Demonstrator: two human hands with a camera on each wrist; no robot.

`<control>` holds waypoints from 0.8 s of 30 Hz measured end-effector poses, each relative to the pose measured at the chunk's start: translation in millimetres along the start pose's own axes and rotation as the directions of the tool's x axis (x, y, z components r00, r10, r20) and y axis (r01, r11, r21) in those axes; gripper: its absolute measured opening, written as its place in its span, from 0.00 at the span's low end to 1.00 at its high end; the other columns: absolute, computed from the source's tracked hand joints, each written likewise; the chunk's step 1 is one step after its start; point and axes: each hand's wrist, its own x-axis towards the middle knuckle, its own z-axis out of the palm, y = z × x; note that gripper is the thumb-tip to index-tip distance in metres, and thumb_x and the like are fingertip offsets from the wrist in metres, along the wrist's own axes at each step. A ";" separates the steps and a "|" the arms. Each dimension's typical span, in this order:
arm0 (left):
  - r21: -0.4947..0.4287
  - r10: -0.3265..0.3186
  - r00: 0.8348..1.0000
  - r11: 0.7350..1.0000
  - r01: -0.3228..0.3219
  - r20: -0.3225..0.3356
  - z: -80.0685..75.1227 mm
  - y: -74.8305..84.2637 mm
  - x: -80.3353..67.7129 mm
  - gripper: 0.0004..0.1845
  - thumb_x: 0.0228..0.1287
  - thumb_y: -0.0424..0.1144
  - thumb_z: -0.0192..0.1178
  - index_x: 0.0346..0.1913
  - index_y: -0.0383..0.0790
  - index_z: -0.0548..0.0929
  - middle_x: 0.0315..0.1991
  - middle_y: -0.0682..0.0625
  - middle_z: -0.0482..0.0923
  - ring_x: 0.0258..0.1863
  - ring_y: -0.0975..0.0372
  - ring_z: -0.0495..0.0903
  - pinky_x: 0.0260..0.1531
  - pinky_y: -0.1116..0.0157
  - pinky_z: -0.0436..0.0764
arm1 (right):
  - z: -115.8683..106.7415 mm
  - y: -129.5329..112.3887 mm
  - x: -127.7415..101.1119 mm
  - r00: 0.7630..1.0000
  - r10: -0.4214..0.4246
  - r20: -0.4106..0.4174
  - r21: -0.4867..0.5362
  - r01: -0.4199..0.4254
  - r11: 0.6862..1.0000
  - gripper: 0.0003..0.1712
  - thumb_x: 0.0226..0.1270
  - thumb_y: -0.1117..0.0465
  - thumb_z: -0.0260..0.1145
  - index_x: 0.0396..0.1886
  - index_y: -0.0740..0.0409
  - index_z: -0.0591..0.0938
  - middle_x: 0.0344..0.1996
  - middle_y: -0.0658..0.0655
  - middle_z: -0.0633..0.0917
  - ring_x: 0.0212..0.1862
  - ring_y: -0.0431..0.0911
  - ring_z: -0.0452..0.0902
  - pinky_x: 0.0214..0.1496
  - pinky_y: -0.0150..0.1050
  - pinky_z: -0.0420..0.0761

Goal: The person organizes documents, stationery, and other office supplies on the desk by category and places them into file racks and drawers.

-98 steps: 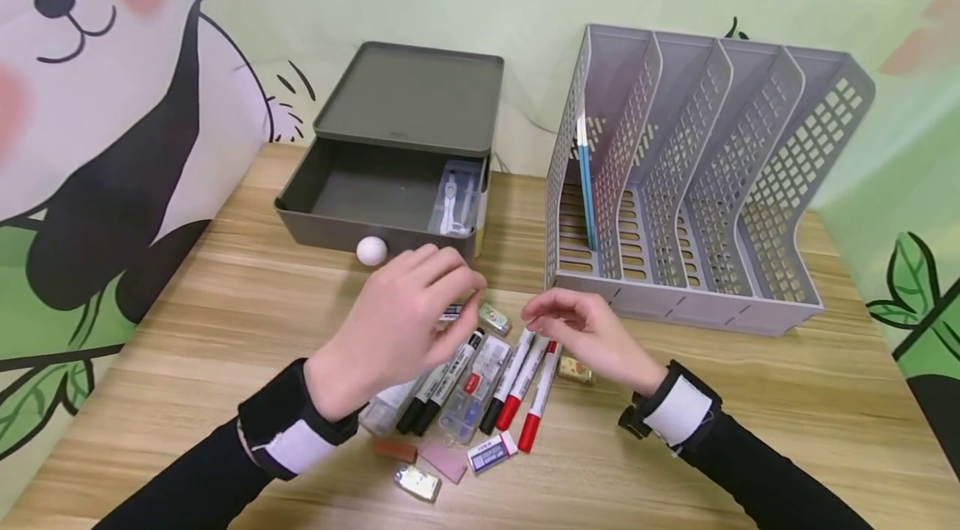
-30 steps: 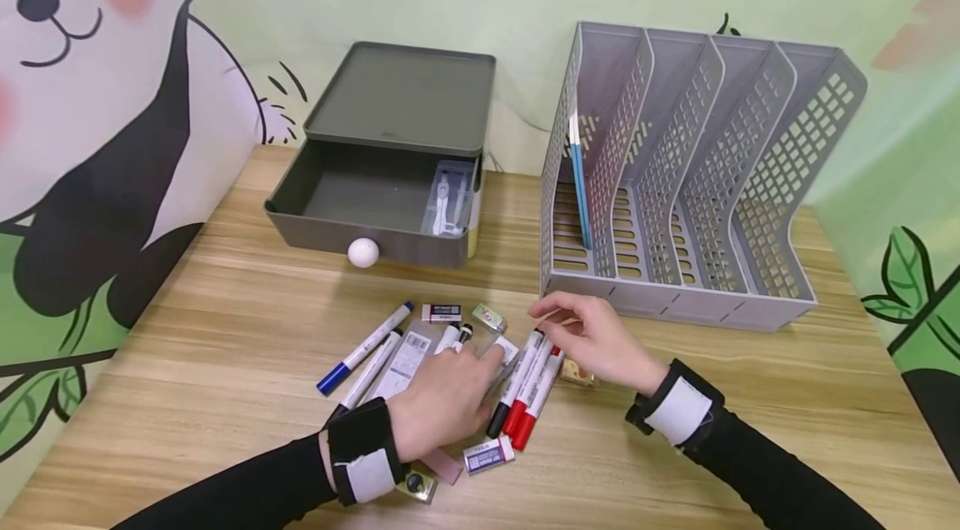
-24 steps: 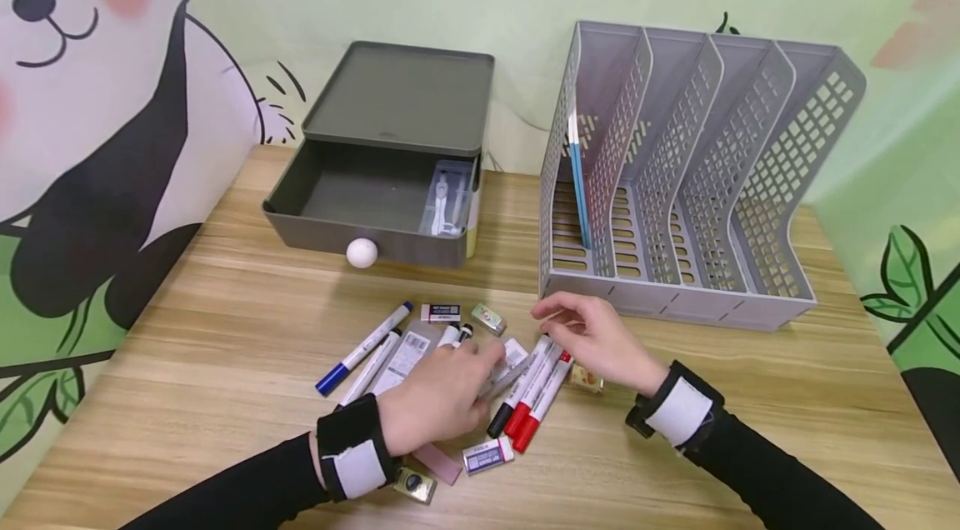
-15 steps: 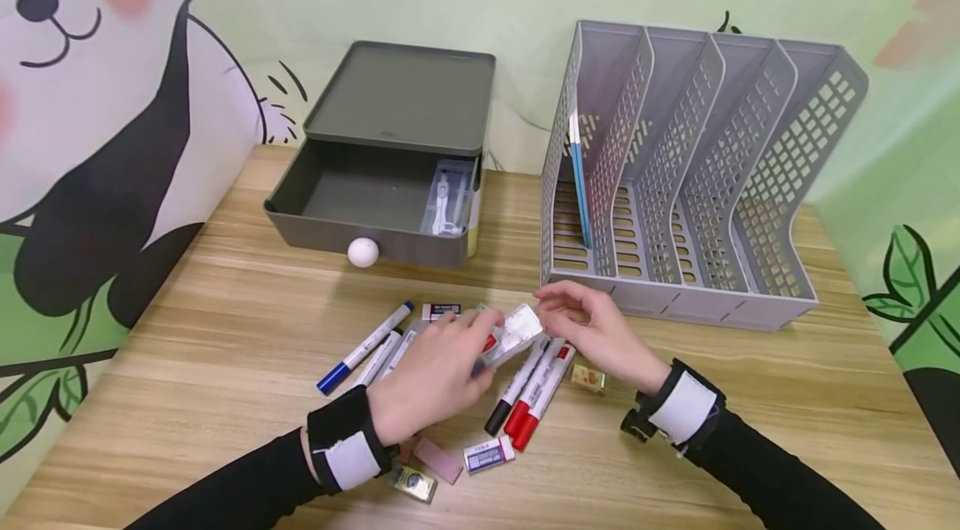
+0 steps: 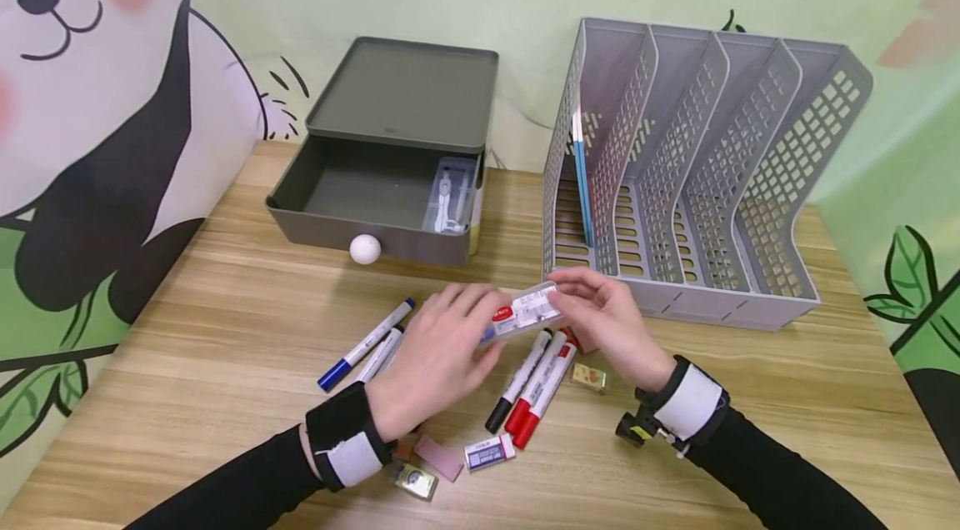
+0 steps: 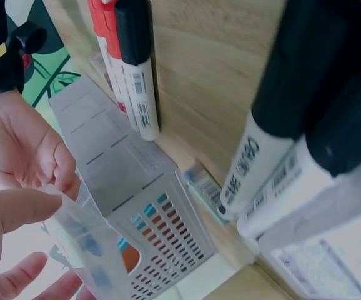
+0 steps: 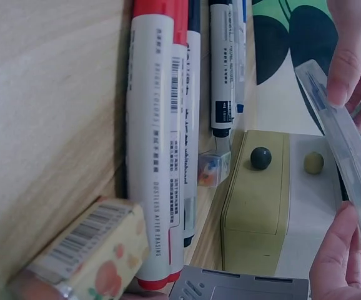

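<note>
Nearest edge of wooden desk (image 5: 750,397): erasers (image 5: 491,452) lying loose, then red markers (image 5: 543,384) & a black marker (image 5: 517,380) side by side, blue marker (image 5: 365,344) off to the left. Just above them both hands hold a clear plastic case (image 5: 525,313) lifted off the desk – left hand (image 5: 435,355) w/ fingers curled round its near end, right hand (image 5: 607,322) pinching the far end, prob. steadying it so it stays level. Further back: grey drawer box (image 5: 405,92), drawer (image 5: 315,217) pulled open w/ another clear case (image 5: 453,197) in its right side; grey file rack (image 5: 705,172) to the right, a thin blue book (image 5: 582,172) upright in its first slot, leaning on the wall
</note>
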 end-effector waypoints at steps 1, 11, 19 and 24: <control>0.007 0.006 1.000 1.000 -0.006 -0.002 -0.6 -0.6 0.2 0.29 0.52 0.40 0.73 0.57 0.42 0.75 0.54 0.45 0.78 0.51 0.52 0.77 0.49 0.56 0.77 | -0.3 -0.4 -0.1 1.000 0.000 -0.003 0.002 0.000 1.000 0.20 0.68 0.70 0.61 0.57 0.75 0.73 0.43 0.61 0.83 0.41 0.44 0.82 0.47 0.43 0.82; -0.016 0.068 0.998 0.998 -0.068 0.015 -6.2 -3.9 2.9 0.25 0.50 0.39 0.74 0.51 0.41 0.76 0.56 0.42 0.77 0.51 0.52 0.77 0.47 0.57 0.80 | 0.1 -4.0 -0.3 0.997 0.071 0.035 0.129 -0.075 0.989 0.22 0.71 0.69 0.57 0.61 0.75 0.69 0.45 0.58 0.82 0.44 0.47 0.81 0.51 0.45 0.81; -0.047 0.098 0.995 0.994 -0.097 0.021 -14.4 -5.4 3.8 0.20 0.53 0.35 0.71 0.48 0.41 0.77 0.51 0.45 0.79 0.47 0.54 0.79 0.38 0.60 0.82 | 3.7 -7.8 0.5 0.995 0.077 0.056 0.156 -0.085 0.984 0.22 0.71 0.69 0.56 0.61 0.76 0.68 0.45 0.58 0.81 0.45 0.47 0.81 0.49 0.42 0.81; -0.058 0.130 0.991 0.990 -0.128 0.023 -25.7 -5.1 3.2 0.18 0.55 0.35 0.69 0.49 0.40 0.77 0.50 0.45 0.80 0.45 0.56 0.79 0.41 0.61 0.81 | 7.0 -9.9 2.3 0.998 0.040 0.055 0.146 -0.047 0.988 0.18 0.74 0.67 0.55 0.59 0.74 0.71 0.45 0.59 0.81 0.45 0.46 0.81 0.49 0.43 0.82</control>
